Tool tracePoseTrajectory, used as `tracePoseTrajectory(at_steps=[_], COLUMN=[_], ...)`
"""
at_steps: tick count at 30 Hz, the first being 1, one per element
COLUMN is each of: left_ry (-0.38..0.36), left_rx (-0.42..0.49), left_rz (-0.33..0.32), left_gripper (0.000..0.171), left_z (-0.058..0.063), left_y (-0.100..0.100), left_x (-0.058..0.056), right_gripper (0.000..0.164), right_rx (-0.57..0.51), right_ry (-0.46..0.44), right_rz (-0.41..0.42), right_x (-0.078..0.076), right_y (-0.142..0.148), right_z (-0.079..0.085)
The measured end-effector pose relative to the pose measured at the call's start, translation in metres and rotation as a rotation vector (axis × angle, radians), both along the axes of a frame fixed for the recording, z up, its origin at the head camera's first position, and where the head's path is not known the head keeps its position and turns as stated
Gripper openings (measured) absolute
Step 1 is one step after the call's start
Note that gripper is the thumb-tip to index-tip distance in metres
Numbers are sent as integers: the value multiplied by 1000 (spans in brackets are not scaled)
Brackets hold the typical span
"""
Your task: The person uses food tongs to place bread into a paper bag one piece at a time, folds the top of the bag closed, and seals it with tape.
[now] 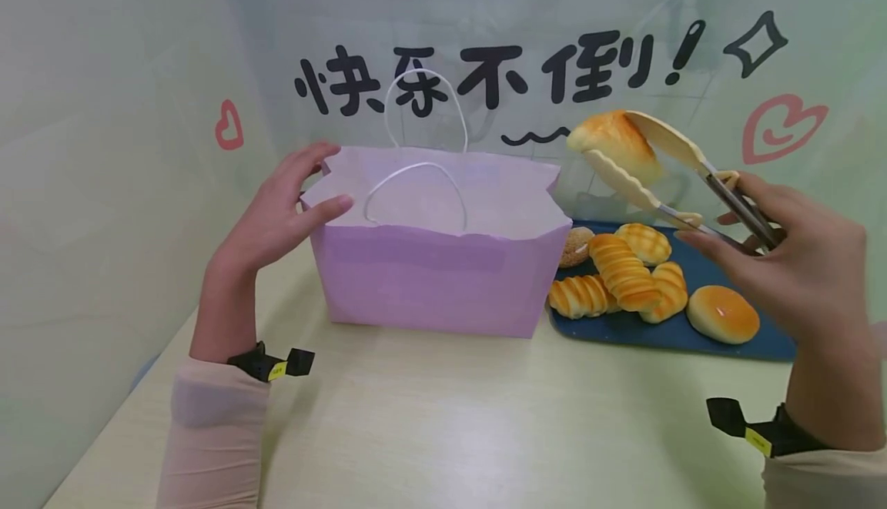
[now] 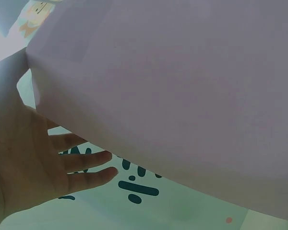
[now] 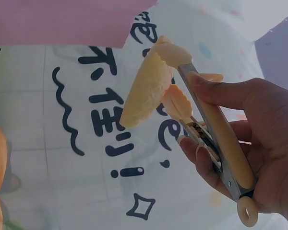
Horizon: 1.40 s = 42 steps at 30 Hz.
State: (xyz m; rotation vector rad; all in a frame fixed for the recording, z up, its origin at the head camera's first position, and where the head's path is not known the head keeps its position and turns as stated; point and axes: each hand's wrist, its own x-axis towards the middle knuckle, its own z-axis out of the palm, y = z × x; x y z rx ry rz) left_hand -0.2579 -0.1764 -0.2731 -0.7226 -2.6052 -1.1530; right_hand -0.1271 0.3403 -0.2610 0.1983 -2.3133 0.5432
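Note:
In the head view a lilac paper bag (image 1: 430,282) stands upright, its top gaping and its two white cord handles raised. My left hand (image 1: 280,201) rests at its left end, thumb laid over the rim and fingers spread along the back corner. The left wrist view shows these fingers (image 2: 89,182) nearly straight beside the paper. To the right of the bag, my right hand (image 1: 807,255) grips cream-tipped metal tongs (image 1: 728,185). A golden bread roll (image 1: 617,139) is clamped between the tong tips, raised above the bag's right end.
A dark blue tray (image 1: 624,338) sits right of the bag on the pale wooden table (image 1: 485,424). Several breads lie on it, among them a ridged roll (image 1: 624,270) and a round glossy bun (image 1: 724,314). A printed curtain (image 1: 513,120) hangs close behind.

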Motion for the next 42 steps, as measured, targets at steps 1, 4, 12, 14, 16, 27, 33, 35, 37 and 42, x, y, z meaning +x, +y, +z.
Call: tracePoseTrajectory(at_steps=[1,4,12,14,16,27,33,35,37,42], left_ry=[1,1,-5,-11,-15,-21,-33,-36,-40,-46], left_rx=[-2,-3,8,9,8,2,1,0,-2,-3], left_rz=[-1,-7,-20,-21,-26,-33,-28,-27,-28,-34], left_gripper=[76,77,80,80,80,81,80,80,80,81], left_z=[0,-1,-3,-3,-3,-6,-4,-4,-3,-2], left_y=[0,1,1,0,0,-2,-2,-2,-1,-2], left_x=[0,0,-2,-2,-2,-2,-1,0,0,1], right_gripper=[65,69,72,74,76,79,77,78,79,84], right_rx=[-7,-20,-79,-86,-96,-90,-48,-33,-24,-19], right_ry=[25,73,130,131,129,71,17,-18,-51,-83], right_rz=[22,67,207,232,254,349,354,344,326,286], right_x=[0,2,3,2,1,-13,-13,-12,-10,-3], right_y=[-4,-17,-48,-55,-61,-82,-84,-85,-85,-84], right_z=[2,8,15,15,15,4,2,3,4,9])
